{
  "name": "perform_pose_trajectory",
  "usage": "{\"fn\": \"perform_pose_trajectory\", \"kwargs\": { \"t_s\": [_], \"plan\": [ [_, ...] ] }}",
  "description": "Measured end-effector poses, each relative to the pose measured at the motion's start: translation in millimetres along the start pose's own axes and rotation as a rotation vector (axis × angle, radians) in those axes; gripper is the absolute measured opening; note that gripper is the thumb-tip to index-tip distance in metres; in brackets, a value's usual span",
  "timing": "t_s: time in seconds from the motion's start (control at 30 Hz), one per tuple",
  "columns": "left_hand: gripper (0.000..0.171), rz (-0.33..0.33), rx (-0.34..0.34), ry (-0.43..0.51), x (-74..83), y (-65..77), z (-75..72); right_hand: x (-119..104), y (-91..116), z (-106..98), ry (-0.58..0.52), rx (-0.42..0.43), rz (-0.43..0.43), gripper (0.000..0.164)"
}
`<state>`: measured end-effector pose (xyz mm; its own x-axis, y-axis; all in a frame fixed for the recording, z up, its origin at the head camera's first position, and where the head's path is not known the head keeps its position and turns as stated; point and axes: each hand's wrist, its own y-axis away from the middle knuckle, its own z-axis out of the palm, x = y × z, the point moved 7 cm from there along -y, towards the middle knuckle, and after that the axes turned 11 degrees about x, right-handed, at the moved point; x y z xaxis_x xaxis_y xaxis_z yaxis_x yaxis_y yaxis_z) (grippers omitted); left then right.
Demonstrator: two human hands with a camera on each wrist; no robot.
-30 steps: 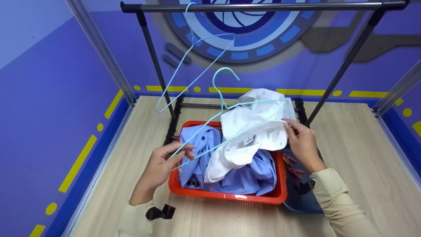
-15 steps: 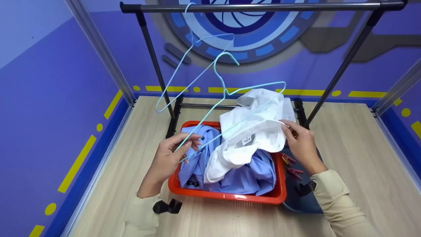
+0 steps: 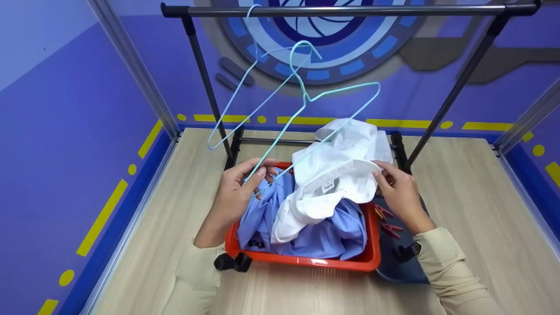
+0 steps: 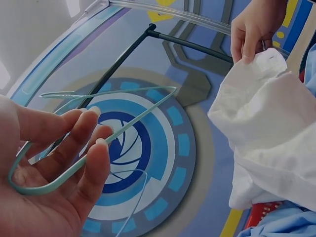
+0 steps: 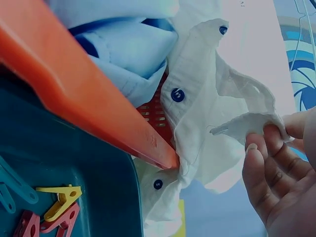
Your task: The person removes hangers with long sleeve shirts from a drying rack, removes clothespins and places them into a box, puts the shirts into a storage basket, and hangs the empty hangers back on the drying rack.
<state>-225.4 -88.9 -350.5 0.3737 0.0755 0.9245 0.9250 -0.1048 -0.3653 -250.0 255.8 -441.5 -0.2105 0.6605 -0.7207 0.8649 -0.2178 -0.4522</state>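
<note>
In the head view my left hand (image 3: 234, 190) holds a light green wire clothes hanger (image 3: 305, 97) by its lower left corner. The hook points up, and the hanger is tilted above the laundry. The left wrist view shows my fingers round the end of the hanger (image 4: 140, 114). My right hand (image 3: 402, 192) pinches the collar edge of a white shirt (image 3: 337, 153), which lies crumpled over blue clothing (image 3: 326, 240) in a red basket (image 3: 319, 261). Dark buttons (image 5: 177, 95) run down the shirt front in the right wrist view. Its lower part is bunched up.
Behind the basket stands a dark garment rack with a top rail (image 3: 393, 9). Another wire hanger (image 3: 237, 91) hangs from the rail's left part. Right of the basket sits a dark blue bin (image 3: 402, 269) with several clothespins (image 3: 390, 229). Patterned panels enclose the sides and back.
My left hand has moved up and slightly right, raising the hanger from in front of the white shirt to above it. My right hand has kept its pinch on the collar, almost still.
</note>
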Motion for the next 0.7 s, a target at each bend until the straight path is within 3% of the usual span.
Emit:
{"fn": "perform_pose_trajectory", "kwargs": {
  "t_s": [0.43,0.7],
  "plan": [
    [0.027,0.033,0.035,0.033,14.3,-23.2,15.1,1.8,7.1,-1.1,-0.034,-0.085,-0.023,0.035],
    [0.027,0.038,0.051,0.034,20.7,-38.3,24.9,-2.1,8.2,1.4,-0.003,-0.107,-0.129,0.046]
  ]
}}
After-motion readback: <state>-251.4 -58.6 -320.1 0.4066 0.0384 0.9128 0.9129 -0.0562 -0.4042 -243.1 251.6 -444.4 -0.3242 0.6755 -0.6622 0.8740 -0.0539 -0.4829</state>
